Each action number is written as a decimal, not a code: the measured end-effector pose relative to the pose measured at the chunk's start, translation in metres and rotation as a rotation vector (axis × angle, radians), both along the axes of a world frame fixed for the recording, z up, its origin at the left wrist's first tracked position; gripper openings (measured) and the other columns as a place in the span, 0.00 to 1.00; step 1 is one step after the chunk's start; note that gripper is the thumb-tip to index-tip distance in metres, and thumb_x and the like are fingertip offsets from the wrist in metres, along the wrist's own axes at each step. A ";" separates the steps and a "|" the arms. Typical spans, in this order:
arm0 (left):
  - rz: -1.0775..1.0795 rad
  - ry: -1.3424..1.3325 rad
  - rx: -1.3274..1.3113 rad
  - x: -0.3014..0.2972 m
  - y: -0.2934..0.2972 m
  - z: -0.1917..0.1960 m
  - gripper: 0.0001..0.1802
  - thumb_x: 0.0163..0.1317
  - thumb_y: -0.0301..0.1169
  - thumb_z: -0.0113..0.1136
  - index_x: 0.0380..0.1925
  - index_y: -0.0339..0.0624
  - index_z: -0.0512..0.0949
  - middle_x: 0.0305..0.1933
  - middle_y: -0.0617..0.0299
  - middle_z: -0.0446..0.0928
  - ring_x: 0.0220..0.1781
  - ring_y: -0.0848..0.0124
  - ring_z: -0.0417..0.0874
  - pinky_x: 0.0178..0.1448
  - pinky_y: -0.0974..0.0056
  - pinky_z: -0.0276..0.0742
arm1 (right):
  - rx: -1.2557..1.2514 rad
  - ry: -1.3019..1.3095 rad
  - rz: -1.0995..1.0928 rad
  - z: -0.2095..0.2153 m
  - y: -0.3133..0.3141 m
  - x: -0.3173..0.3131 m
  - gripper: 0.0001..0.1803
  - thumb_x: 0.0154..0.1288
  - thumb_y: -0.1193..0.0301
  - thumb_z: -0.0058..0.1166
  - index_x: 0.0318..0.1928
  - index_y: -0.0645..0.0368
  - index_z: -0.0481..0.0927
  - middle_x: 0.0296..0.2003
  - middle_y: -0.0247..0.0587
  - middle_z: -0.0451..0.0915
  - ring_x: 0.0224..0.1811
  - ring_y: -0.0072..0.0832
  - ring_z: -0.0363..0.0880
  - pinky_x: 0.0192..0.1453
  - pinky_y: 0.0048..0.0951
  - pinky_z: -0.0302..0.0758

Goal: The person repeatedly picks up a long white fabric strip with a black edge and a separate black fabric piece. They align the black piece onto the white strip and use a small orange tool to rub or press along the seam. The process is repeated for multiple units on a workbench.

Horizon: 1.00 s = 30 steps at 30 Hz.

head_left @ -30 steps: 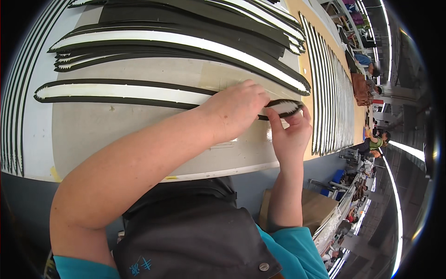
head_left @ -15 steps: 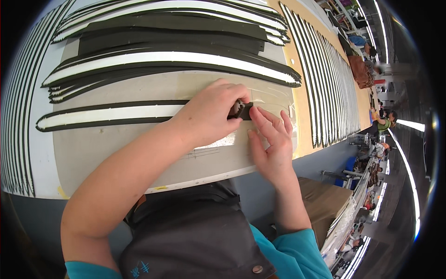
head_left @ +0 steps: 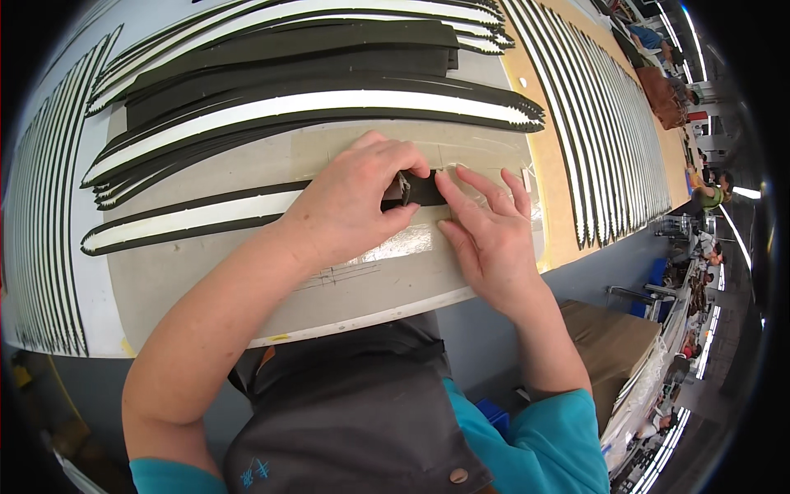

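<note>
A long black strip with a white band down its middle (head_left: 197, 218) lies across the work mat. Its right end is turned over, so a short black face (head_left: 426, 191) shows between my hands. My left hand (head_left: 354, 193) pinches the turned-over edge between thumb and index finger; the edge stands up a little there. The palm covers the strip's section just left of the fold. My right hand (head_left: 494, 235) has its fingers spread, with the index fingertip pressing the right end of the black face. Its thumb rests lower, apart from the index finger.
Beyond the strip, a stack of similar strips (head_left: 313, 100) and dark flat pieces (head_left: 288, 58) lie on the table. Rows of strips stand at the right (head_left: 609, 140) and left (head_left: 49, 214). Clear film (head_left: 403, 241) lies under my hands. A brown-covered stack (head_left: 605, 346) is at lower right.
The turned-over edge has moved left with my left fingers, and more black face shows between the hands. My right index finger stays at the strip's end. The whole view has shifted slightly.
</note>
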State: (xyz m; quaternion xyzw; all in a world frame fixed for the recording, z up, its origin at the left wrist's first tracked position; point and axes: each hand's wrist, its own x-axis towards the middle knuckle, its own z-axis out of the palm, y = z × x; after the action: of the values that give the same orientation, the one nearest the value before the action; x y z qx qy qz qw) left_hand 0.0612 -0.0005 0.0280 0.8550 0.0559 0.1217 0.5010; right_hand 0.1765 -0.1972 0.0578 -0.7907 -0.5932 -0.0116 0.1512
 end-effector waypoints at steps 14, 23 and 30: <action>0.133 -0.100 0.117 -0.041 0.014 -0.003 0.17 0.59 0.22 0.72 0.49 0.42 0.87 0.53 0.58 0.84 0.55 0.61 0.84 0.55 0.62 0.84 | -0.009 -0.049 0.070 0.000 -0.001 0.004 0.25 0.65 0.68 0.67 0.63 0.53 0.83 0.63 0.38 0.83 0.67 0.34 0.78 0.79 0.52 0.60; 0.119 -0.105 0.290 -0.038 0.012 -0.005 0.15 0.56 0.22 0.73 0.45 0.42 0.89 0.51 0.60 0.84 0.52 0.61 0.83 0.55 0.61 0.82 | 0.019 -0.005 0.050 -0.005 -0.006 0.008 0.21 0.65 0.67 0.68 0.58 0.53 0.86 0.64 0.37 0.83 0.70 0.36 0.75 0.79 0.53 0.59; 0.138 -0.042 0.266 -0.038 0.008 0.001 0.15 0.56 0.23 0.74 0.45 0.43 0.90 0.51 0.62 0.85 0.50 0.63 0.82 0.50 0.62 0.83 | 0.072 0.030 -0.014 -0.011 -0.009 0.006 0.21 0.63 0.64 0.70 0.57 0.47 0.87 0.68 0.39 0.78 0.76 0.40 0.69 0.79 0.55 0.60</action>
State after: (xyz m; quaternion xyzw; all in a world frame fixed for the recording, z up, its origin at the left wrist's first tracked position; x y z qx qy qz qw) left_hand 0.0232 0.0079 0.0292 0.9051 0.0876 0.1801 0.3750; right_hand 0.1824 -0.2057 0.0468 -0.7890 -0.5844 -0.0222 0.1884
